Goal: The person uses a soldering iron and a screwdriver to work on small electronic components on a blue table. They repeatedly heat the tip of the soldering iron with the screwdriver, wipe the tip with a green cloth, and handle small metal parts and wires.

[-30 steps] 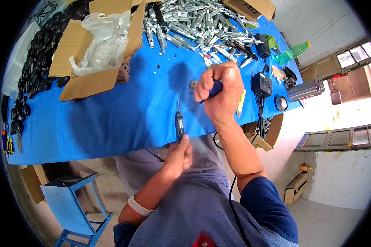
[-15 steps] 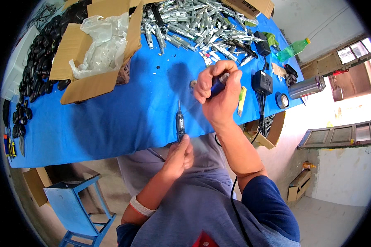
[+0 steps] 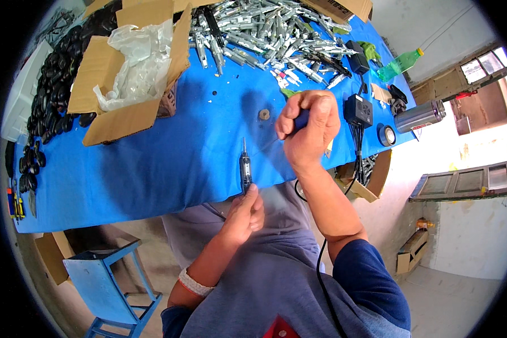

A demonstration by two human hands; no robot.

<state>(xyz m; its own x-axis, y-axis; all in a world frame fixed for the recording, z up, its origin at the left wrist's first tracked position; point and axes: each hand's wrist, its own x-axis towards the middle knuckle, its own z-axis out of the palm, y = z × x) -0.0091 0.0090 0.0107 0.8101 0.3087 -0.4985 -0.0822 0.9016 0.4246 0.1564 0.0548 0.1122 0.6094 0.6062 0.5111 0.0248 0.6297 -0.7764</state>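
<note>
My left hand is closed round the lower end of a slim dark device, which stands upright in the picture with a thin metal shaft at its top. Above and to the right, my right hand is wrapped in a fist round a blue-handled tool. Most of that handle is hidden by the fingers. A thin, blurred shaft runs from the fist down toward the device; whether it touches cannot be made out. A small brownish disc lies on the blue cloth left of the fist.
Silver, slim metal parts are heaped at the back. An open cardboard box with plastic bags stands left, beside many black rounded parts. A black power unit, tape roll, metal flask and green bottle are right.
My right hand has shifted slightly right and down and has turned, uncovering the brownish disc. My left hand and the dark device have stayed almost still.
</note>
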